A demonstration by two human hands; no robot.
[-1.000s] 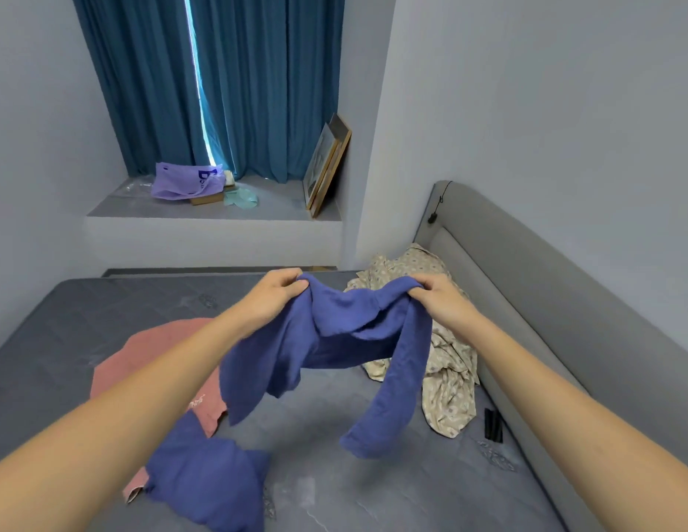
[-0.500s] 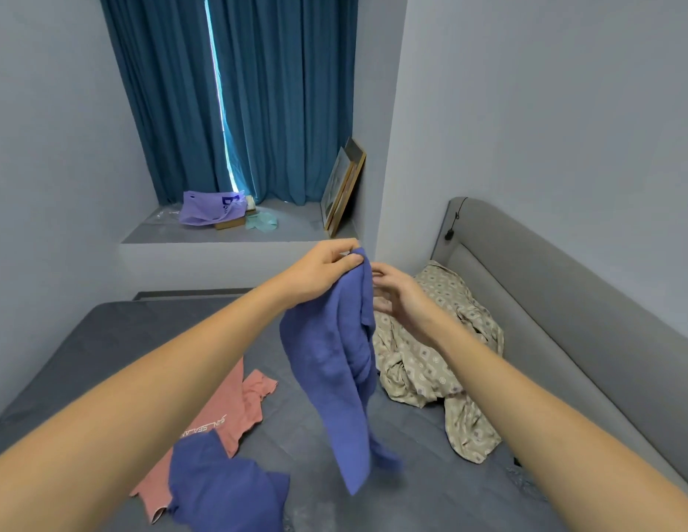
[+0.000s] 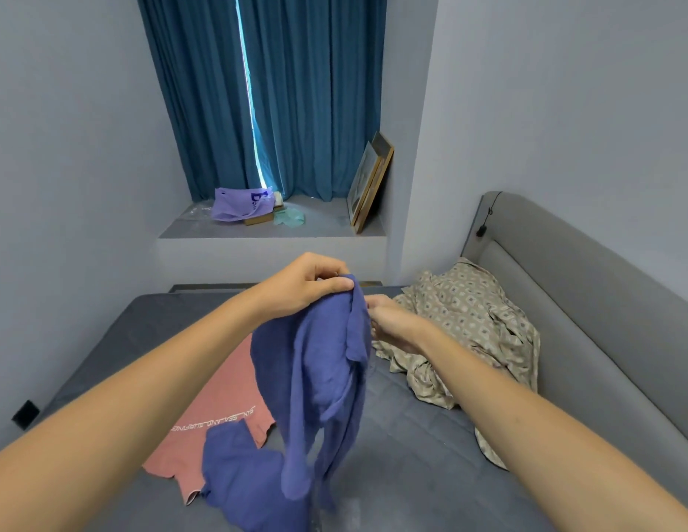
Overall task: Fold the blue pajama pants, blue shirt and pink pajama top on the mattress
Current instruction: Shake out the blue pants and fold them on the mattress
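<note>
Crumpled blue knit garment [image 3: 242,481] and flat pink pajama top [image 3: 219,412]: lying on grey mattress [image 3: 411,455].
Limp blue cloth garment [image 3: 319,378]: hanging, bunched top edge gripped by left hand [image 3: 307,286]; soft, light; best retaken at corners.
Right hand [image 3: 392,320]: behind cloth, fingers' state unclear.

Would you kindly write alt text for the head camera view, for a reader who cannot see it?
A person's left hand holds up a hanging blue garment above a grey mattress, with the right hand just behind the cloth. A pink top and another blue garment lie below; patterned beige fabric lies near the headboard.
</note>
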